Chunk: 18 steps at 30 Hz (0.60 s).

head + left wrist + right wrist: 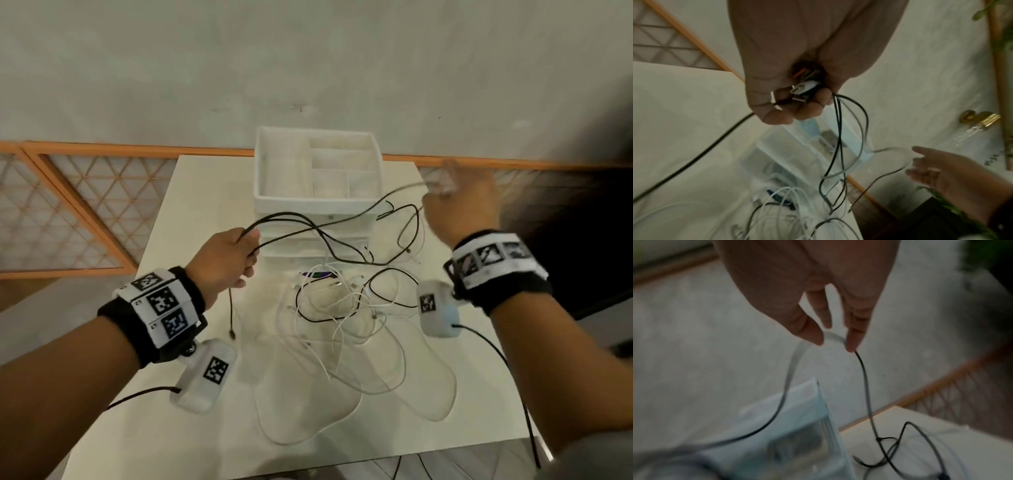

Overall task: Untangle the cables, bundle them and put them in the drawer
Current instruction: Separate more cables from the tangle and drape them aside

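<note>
Above the white counter (205, 192), in front of the white drawer unit (317, 192), the left hand (224, 263) is closed round a gathered handful of black cable (329, 240), and the left wrist view shows several plug ends bunched (803, 88) inside its curled fingers. The right hand (460, 202), raised and blurred beside the unit's right corner, pinches a loop of that black cable between thumb and fingertips (852, 340), with one strand running back toward the left hand and the other hanging down to the counter. Below both hands the white cables (346, 325) lie in a loose tangle on the counter, crossed by further black loops. The top tray (263, 161) of the unit stands open, its compartments seemingly bare, so nothing looks stowed yet and the work appears to be at the untangling stage. The main risk, as I judge it, is that drawing the black loop outward tightens a crossing in the heap instead of freeing it, because black and white strands overlap near the middle. A hard pull could also drag the white tangle off the front edge, or snag a strand on the unit's corner and shift it. The light fingertip pinch may let the cable slip if tension rises.
</note>
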Each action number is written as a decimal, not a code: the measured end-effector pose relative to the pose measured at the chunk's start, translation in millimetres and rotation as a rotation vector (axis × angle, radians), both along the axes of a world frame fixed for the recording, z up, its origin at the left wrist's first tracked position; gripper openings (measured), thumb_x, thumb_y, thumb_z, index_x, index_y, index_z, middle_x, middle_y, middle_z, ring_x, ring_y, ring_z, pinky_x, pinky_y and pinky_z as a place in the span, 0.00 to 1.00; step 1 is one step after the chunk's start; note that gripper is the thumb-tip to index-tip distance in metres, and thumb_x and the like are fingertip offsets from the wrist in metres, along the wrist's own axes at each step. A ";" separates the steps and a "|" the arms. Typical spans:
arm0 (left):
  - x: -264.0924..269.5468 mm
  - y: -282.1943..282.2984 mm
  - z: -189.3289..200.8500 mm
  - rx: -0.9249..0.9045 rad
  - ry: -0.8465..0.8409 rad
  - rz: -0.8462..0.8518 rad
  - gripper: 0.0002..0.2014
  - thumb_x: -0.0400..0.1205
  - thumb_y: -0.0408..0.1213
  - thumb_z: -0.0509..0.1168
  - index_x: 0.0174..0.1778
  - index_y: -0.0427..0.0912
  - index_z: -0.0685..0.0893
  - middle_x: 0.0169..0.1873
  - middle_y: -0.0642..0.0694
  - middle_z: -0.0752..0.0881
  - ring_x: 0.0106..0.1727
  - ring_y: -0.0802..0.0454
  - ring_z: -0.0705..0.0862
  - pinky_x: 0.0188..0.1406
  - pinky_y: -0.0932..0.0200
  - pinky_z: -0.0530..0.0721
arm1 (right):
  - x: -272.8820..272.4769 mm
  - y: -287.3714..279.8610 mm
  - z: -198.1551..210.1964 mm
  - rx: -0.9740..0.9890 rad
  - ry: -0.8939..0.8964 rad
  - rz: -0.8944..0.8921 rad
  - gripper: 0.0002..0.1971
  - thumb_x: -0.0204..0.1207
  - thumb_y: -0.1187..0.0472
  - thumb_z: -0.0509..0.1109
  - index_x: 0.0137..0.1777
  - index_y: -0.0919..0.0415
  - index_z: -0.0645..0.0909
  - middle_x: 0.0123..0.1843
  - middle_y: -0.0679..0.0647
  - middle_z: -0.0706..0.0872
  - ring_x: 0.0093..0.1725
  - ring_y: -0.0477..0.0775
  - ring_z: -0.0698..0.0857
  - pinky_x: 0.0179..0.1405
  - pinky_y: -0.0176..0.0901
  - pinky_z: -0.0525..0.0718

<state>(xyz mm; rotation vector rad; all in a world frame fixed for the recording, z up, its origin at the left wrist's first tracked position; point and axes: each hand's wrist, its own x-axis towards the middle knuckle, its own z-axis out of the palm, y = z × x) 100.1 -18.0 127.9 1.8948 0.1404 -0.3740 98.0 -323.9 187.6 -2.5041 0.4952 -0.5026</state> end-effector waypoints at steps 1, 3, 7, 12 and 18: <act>0.7 -2.1 5.0 -0.029 -0.007 -0.012 0.16 0.90 0.45 0.57 0.37 0.43 0.76 0.25 0.50 0.74 0.28 0.52 0.76 0.30 0.57 0.73 | -6.2 7.4 -7.9 -0.044 0.063 0.054 0.33 0.75 0.61 0.70 0.82 0.55 0.69 0.75 0.61 0.74 0.62 0.61 0.83 0.67 0.40 0.75; 0.7 -10.7 17.2 -0.072 -0.028 -0.060 0.16 0.90 0.43 0.57 0.37 0.41 0.76 0.25 0.48 0.76 0.25 0.52 0.78 0.26 0.59 0.73 | -23.8 35.2 -18.9 -0.075 0.013 0.273 0.38 0.71 0.62 0.73 0.82 0.49 0.67 0.76 0.56 0.67 0.50 0.56 0.84 0.61 0.41 0.81; -2.0 -34.0 37.1 -0.164 -0.027 -0.150 0.15 0.90 0.41 0.58 0.38 0.39 0.76 0.24 0.45 0.77 0.24 0.48 0.80 0.20 0.61 0.73 | -40.9 85.2 -34.7 -0.186 -0.095 0.698 0.18 0.71 0.53 0.76 0.62 0.48 0.86 0.55 0.51 0.76 0.34 0.49 0.77 0.34 0.47 0.84; -4.4 -37.5 34.0 -0.209 0.018 -0.238 0.16 0.91 0.44 0.55 0.41 0.40 0.78 0.24 0.45 0.80 0.36 0.45 0.88 0.28 0.58 0.80 | -18.4 62.9 -19.4 0.104 -0.219 0.454 0.06 0.77 0.56 0.77 0.52 0.49 0.93 0.41 0.52 0.80 0.34 0.41 0.76 0.34 0.25 0.72; -7.2 -32.2 25.9 -0.120 0.004 -0.238 0.17 0.92 0.45 0.53 0.41 0.41 0.76 0.23 0.45 0.77 0.42 0.46 0.91 0.29 0.59 0.68 | -6.0 29.2 -4.1 0.058 -0.129 0.296 0.09 0.80 0.51 0.74 0.54 0.49 0.92 0.41 0.49 0.85 0.41 0.45 0.81 0.40 0.33 0.74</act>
